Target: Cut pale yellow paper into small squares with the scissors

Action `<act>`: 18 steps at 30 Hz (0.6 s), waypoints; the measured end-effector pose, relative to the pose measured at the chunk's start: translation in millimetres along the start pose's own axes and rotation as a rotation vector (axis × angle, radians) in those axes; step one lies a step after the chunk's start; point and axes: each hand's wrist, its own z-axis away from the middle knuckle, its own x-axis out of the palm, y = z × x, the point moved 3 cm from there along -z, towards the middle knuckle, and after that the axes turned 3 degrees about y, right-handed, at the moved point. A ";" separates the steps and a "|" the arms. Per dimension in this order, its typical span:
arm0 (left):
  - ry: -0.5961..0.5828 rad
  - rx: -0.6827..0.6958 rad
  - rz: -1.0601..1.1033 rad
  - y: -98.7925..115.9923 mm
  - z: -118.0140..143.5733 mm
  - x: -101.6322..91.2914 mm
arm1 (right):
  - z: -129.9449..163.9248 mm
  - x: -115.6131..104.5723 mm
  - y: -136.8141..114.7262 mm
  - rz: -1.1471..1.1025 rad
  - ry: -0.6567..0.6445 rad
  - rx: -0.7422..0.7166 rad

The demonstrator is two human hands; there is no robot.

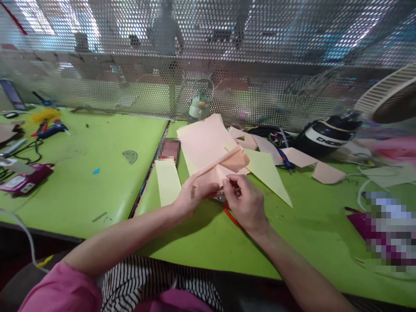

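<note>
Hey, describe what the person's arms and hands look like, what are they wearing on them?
Both forearms are bare from the elbow down. The left hand and right hand wear no gloves, and no rings, watch or bracelet show. A pink sleeve covers the left upper arm, ending above the elbow. The right arm's sleeve is out of view. A black-and-white striped cloth lies over the lap.

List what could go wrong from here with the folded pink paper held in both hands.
1. The left hand and right hand pinch the folded pink paper at one small spot; a tug might tear or crease it.
2. The red-handled scissors lie right under the right hand, which could catch on them.
3. The loose pale yellow paper strip beside the left wrist may get swept aside.
</note>
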 end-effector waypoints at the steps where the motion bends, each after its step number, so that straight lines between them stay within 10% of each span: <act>1: 0.015 -0.004 0.024 -2.0 -0.7 -0.1 | -0.5 0.5 0.7 -0.008 -0.003 0.010; 8: 0.075 0.021 0.103 -8.5 0.2 -3.0 | 4.2 3.5 -7.6 0.225 -0.022 -0.214; 18: 0.034 0.035 0.015 -4.3 2.2 4.0 | 1.8 2.6 5.8 -0.269 -0.101 0.265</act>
